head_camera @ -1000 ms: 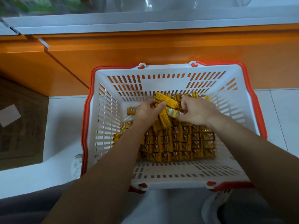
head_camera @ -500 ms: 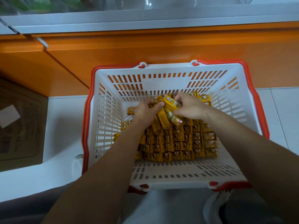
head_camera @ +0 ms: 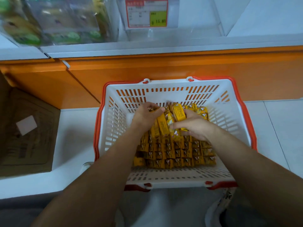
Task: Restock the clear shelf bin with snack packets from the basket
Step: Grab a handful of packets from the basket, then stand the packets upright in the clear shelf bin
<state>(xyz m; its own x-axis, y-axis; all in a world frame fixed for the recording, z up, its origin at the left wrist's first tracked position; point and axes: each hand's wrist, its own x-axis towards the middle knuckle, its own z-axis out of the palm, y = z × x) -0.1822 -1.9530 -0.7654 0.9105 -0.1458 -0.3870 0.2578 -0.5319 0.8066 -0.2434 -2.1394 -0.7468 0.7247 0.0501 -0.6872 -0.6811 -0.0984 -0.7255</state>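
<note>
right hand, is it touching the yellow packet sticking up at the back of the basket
Touching. The head view shows the right hand with thumb and fingers curled round the raised yellow packet, with no gap between them.

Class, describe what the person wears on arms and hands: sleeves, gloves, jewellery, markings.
The left forearm and right forearm are bare to the picture's edge, no sleeves in view. The left hand and right hand are ungloved; no watch, bracelet or ring shows.
</note>
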